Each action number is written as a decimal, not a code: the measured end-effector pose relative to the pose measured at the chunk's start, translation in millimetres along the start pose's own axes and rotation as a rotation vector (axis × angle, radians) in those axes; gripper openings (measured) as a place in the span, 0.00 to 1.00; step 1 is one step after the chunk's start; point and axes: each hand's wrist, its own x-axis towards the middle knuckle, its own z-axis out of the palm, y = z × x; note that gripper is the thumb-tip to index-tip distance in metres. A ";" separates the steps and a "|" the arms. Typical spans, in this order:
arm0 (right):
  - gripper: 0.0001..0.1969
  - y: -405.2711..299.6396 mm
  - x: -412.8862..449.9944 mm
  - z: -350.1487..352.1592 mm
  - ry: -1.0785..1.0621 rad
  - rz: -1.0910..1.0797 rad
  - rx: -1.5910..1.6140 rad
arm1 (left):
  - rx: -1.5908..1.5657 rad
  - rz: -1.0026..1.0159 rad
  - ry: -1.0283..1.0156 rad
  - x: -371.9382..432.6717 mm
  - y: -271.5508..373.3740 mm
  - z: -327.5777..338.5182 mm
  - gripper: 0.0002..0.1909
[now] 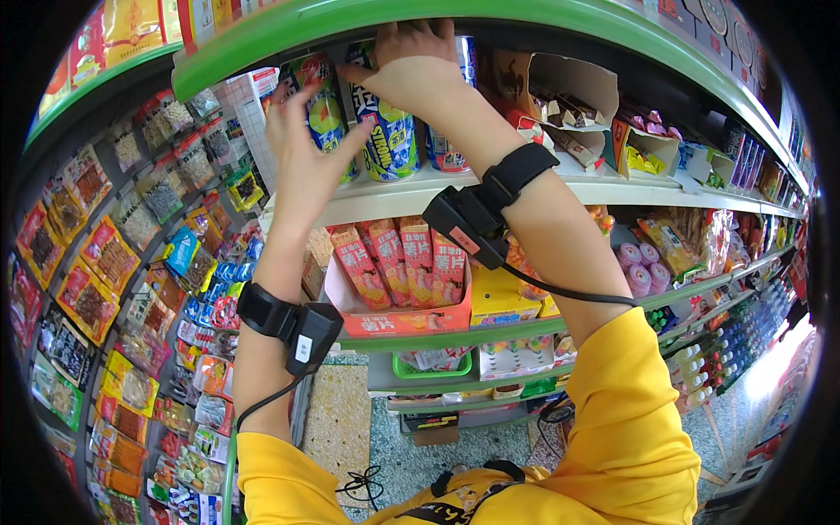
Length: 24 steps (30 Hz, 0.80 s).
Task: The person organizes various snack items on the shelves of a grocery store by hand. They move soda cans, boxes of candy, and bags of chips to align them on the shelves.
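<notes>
Three tall blue-green drink cans stand at the left end of a white shelf. My left hand (305,147) is in front of the left can (326,111), fingers and thumb spread across its front. The thumb reaches toward the middle can (394,141). Over the tops of the middle can and the right can (446,147) stretches my right hand (417,62), its thumb pointing left. Its fingertips are hidden near the green edge of the shelf above, so what they touch cannot be seen. Black straps with small boxes circle both forearms.
A green shelf edge (420,14) overhangs the cans. Opened snack cartons (571,92) sit to the right. Below is a pink box of snack packets (400,321). Hanging snack bags (111,243) cover the left rack. Black cables run from both wrist devices.
</notes>
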 end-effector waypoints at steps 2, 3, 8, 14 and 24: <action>0.32 2.8 0.6 -4.8 0.041 0.007 -0.028 | 0.130 0.147 -0.046 -3.2 10.0 8.6 0.35; 0.30 0.7 6.0 -19.9 -0.146 0.007 0.045 | 0.141 0.143 -0.046 -5.3 9.2 8.9 0.35; 0.25 27.2 0.4 -72.0 -0.433 0.146 0.372 | 0.224 0.127 0.032 -12.3 11.3 19.9 0.37; 0.33 42.7 -74.8 -59.0 -0.095 0.351 0.705 | 0.074 0.129 0.113 -12.3 42.3 17.3 0.25; 0.44 42.1 -64.3 -42.5 -0.396 0.671 0.809 | -0.540 -0.221 -0.411 -31.1 63.2 39.8 0.27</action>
